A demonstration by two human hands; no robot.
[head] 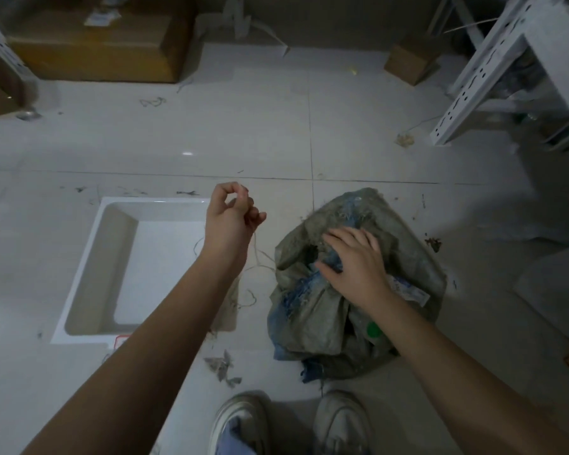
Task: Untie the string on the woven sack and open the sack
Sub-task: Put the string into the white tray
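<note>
On the tiled floor (276,126), the left hand (232,221) is pinching the string (258,257) in a narrow grip; the right hand (355,257) is pressing, fingers spread, on the woven sack (309,307).

Bare forearms, no sleeves reaching the wrists, no watch or rings on the left hand (230,221) or right hand (355,257). At the bottom edge, 2 worn whitish sneakers (240,421) with thick pale soles (scuffed grey), and light blue trouser fabric (235,438) over the left shoe.
</note>
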